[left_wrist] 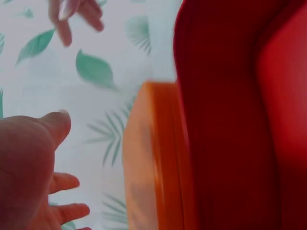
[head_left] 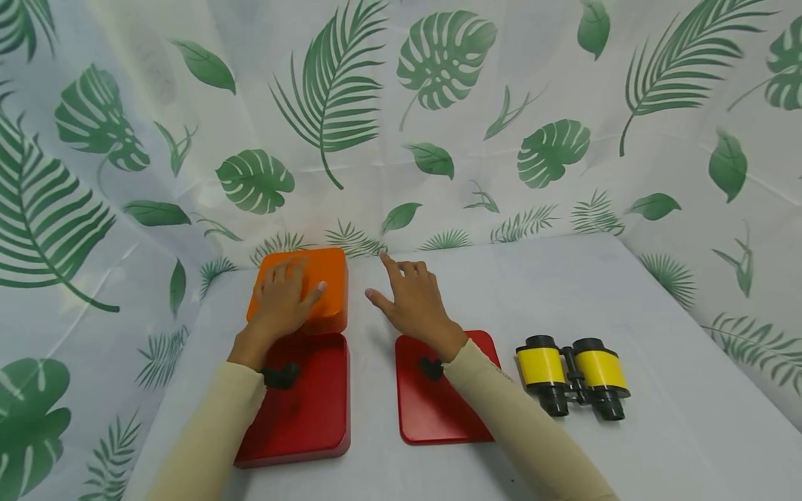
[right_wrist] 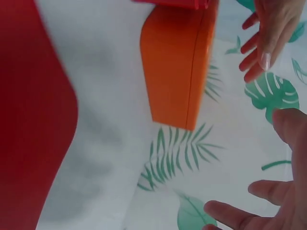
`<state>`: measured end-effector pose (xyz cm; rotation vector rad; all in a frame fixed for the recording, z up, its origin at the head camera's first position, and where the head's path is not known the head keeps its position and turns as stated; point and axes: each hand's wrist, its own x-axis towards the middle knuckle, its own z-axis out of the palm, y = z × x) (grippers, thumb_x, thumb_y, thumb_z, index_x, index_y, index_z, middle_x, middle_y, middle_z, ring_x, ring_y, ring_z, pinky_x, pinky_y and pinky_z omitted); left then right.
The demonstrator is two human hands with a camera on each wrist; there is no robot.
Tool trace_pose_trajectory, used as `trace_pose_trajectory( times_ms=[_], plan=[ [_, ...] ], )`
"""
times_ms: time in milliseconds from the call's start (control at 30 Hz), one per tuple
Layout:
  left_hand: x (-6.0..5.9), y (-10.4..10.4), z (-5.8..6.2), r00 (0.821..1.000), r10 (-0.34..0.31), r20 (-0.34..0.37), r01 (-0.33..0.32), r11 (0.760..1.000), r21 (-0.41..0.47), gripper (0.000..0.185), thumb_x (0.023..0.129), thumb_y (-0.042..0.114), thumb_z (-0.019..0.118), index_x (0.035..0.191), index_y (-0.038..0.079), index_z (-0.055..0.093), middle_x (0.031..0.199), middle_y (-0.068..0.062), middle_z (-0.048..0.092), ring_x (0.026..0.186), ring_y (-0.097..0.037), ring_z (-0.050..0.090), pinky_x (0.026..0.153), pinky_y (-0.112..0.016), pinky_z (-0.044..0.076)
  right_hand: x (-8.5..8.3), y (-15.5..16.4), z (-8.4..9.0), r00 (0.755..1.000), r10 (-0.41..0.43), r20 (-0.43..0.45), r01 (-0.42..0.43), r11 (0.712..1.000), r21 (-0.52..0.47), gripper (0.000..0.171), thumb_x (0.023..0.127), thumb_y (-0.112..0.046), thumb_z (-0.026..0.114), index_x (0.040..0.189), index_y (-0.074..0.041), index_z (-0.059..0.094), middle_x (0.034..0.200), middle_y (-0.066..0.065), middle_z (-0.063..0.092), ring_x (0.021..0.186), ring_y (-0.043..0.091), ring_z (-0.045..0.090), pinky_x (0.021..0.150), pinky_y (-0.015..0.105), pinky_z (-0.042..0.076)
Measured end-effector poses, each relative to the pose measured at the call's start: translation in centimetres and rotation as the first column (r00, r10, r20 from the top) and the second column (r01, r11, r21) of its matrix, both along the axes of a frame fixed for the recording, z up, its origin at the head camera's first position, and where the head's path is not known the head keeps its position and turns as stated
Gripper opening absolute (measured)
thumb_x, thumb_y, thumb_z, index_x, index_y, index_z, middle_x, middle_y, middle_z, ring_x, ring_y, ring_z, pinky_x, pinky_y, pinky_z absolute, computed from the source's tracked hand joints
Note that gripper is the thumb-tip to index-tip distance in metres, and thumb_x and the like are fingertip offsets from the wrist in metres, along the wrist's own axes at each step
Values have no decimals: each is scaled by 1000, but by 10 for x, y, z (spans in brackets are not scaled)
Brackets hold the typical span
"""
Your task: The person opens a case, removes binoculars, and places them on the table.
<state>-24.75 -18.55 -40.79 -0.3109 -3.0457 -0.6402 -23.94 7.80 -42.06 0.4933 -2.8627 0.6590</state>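
The left hand (head_left: 282,296) is lying flat, fingers straight, apparently on the orange box (head_left: 326,278); the right hand (head_left: 410,299) is hovering released just beside it. Next probably calls for gripping both sides.

A white table (head_left: 626,299) carries an orange box (head_left: 326,268), two red lids (head_left: 307,410) and yellow binoculars (head_left: 571,369).

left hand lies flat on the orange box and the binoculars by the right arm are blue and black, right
Not quite. The left hand does lie flat on the orange box, but the binoculars beside the right arm are yellow and black, not blue. The head view shows this.
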Motion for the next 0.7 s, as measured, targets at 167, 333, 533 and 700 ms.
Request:
trace_pose_trajectory(
  times_ms=[167,333,533,700],
  plan=[
    [-10,-20,6,998,60,-8,-60,995,75,76,107,46,61,165,9,30,165,-31,29,143,-56,29,105,-74,29,-8,-14,0,1000,-1,27,1,1000,-2,82,103,-58,61,169,-18,30,153,19,55,140,38,47,119,57,41],
    [-15,-38,14,996,87,31,-90,986,139,80,103,44,68,166,11,29,160,-34,33,142,-58,29,109,-78,26,-16,-25,-2,1000,9,23,-8,999,-36,83,102,-56,65,167,-15,33,149,19,59,132,38,53,113,55,46],
    [-20,-61,14,991,74,113,-103,956,275,79,101,43,72,162,9,34,155,-33,39,141,-54,36,114,-74,36,-29,-36,-5,992,63,111,-39,979,-201,80,101,-52,69,163,-13,37,145,16,62,128,33,56,107,49,51],
    [-25,-77,10,976,50,211,-131,912,390,83,100,40,75,163,9,31,157,-32,38,140,-50,40,111,-67,44,-40,-41,-6,961,117,250,-13,923,-384,76,98,-45,76,157,-13,43,133,16,65,117,28,60,94,42,57]
  ],
)
